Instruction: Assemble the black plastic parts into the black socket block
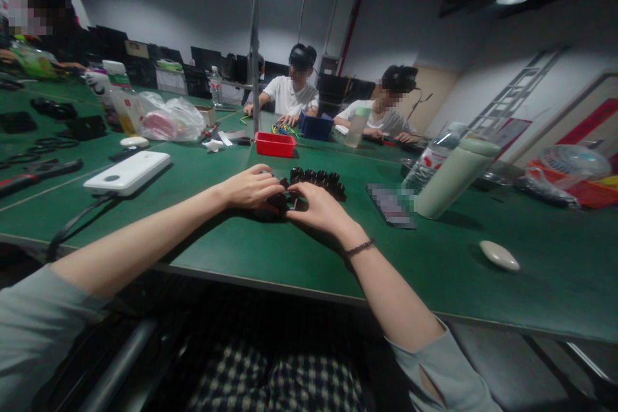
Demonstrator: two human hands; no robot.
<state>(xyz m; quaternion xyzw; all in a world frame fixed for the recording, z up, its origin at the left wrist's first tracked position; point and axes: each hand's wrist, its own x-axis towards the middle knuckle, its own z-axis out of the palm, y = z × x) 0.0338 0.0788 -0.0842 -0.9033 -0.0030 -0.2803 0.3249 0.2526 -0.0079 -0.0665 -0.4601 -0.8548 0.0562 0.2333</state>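
Over the green table (270, 257), my left hand (251, 188) is closed around a small black part (271, 211) whose kind I cannot make out. My right hand (319, 211) meets it from the right, thumb and fingers curled on the same dark part. The fingers hide most of it. Just beyond my right hand lies a row of several black, ridged pieces (321, 179). A small red bin (275, 145) stands behind both hands.
At left are a white power bank (129, 174) with a cable and red-handled pliers (43, 172). To the right lie a phone (391, 205), a leaning green flask (456, 177), a water bottle (429, 154) and a pale oval object (499, 255). People work across the table.
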